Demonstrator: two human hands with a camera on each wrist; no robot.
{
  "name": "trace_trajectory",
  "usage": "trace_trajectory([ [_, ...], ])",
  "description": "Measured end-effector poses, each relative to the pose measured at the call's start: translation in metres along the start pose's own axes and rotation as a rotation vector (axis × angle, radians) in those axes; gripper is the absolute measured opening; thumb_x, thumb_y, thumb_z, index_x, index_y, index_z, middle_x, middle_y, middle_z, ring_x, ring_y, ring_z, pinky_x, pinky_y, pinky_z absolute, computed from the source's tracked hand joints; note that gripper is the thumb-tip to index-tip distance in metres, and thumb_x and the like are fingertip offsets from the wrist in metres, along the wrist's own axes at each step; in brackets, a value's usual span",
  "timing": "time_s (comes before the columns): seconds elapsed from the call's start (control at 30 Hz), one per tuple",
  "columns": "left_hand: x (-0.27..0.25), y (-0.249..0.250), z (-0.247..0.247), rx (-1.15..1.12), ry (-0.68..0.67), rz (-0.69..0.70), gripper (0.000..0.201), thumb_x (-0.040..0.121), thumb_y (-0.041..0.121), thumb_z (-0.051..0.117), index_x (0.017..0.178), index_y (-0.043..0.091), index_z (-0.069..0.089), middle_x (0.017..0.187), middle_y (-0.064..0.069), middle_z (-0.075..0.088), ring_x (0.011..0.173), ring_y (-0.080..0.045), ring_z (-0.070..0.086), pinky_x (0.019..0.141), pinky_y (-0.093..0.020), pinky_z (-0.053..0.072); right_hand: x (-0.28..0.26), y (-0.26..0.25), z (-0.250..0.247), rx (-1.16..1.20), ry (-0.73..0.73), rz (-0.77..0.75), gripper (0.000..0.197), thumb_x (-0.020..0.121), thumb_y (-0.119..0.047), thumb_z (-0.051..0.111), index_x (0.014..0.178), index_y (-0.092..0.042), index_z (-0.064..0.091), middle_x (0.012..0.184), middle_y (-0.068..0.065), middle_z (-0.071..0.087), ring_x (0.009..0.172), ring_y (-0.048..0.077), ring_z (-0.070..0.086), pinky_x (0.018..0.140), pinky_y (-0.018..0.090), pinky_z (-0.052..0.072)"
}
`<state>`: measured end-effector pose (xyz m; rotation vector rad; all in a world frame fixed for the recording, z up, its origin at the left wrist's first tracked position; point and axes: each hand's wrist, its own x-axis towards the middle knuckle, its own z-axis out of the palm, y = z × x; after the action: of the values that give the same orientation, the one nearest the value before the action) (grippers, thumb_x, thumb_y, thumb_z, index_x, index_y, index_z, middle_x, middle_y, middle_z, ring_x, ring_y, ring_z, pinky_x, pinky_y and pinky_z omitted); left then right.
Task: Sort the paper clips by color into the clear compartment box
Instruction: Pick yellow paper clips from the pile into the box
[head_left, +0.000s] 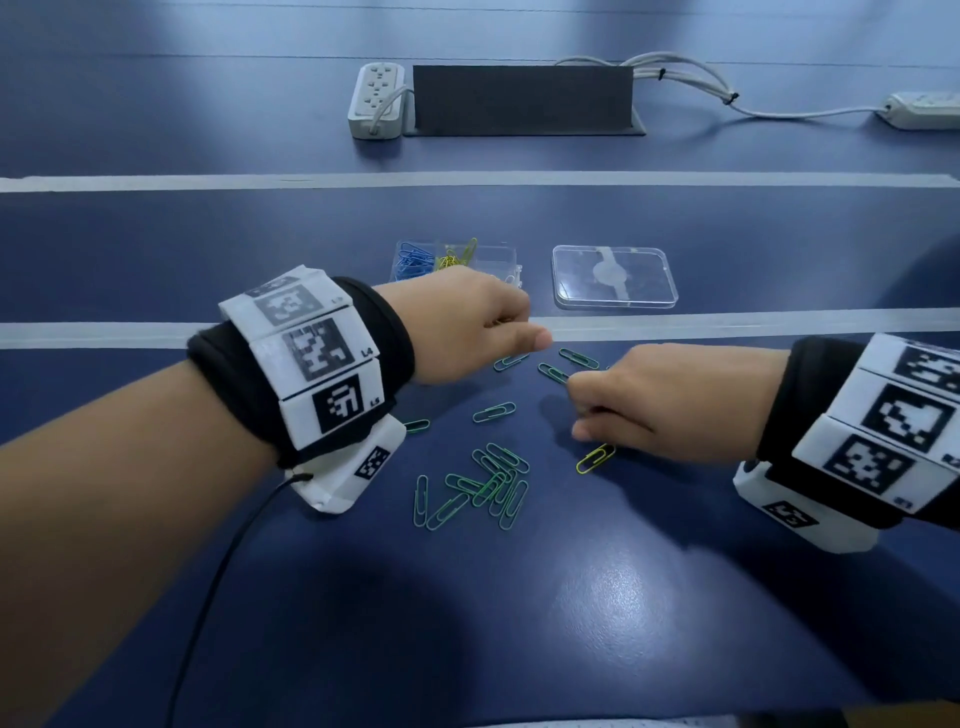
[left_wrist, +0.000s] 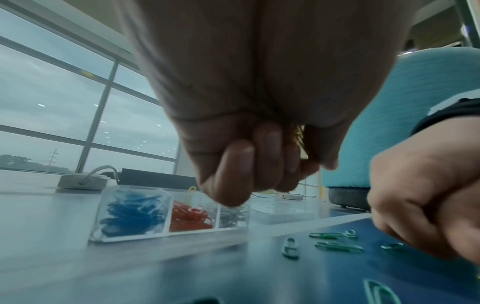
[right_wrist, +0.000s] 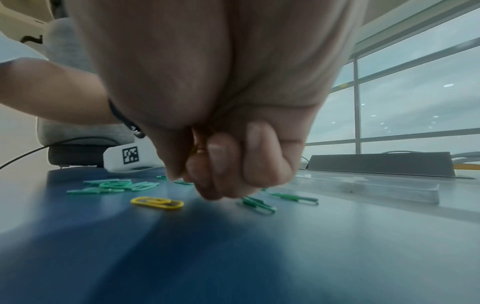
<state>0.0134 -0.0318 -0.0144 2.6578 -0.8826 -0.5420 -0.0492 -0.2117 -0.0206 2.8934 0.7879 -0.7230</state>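
Compartment box as landmark: blue, red, yellow clips inside. Lid just right of it. Left hand in front, partly covering it, fingers curled round yellow clips. Right hand nearer, fisted on reddish clips. Green clips and one yellow clip loose on the table nearer still.

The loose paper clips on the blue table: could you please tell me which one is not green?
The single yellow wire paper clip, lying just in front of the right hand. Every other loose clip, including the overlapping pile of green paper clips, is green.
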Motion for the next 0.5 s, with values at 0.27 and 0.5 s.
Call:
trace_trajectory([
  [0.27,0.01,-0.023,-0.032,0.002,0.236,-0.143,0.01,0.088,0.031,0.06,0.085,0.022,0.056,0.067,0.01,0.049,0.068,-0.014,0.047,0.071,-0.022,0.032,-0.005,0.002,0.005,0.087,-0.054,-0.085,0.005,0.095,-0.028,0.045,0.1,-0.027,0.047,0.089,-0.015,0.043,0.082,0.012,0.043,0.08,0.027,0.042],
  [0.5,0.036,-0.029,-0.047,0.055,0.282,-0.216,0.008,0.084,0.019,0.065,0.092,0.02,0.066,0.088,0.001,0.058,0.084,-0.016,0.051,0.074,-0.025,0.036,-0.002,-0.002,0.002,0.03,-0.084,-0.055,0.019,0.089,-0.037,0.054,0.104,-0.025,0.051,0.093,-0.014,0.043,0.084,0.014,0.043,0.081,0.031,0.043],
])
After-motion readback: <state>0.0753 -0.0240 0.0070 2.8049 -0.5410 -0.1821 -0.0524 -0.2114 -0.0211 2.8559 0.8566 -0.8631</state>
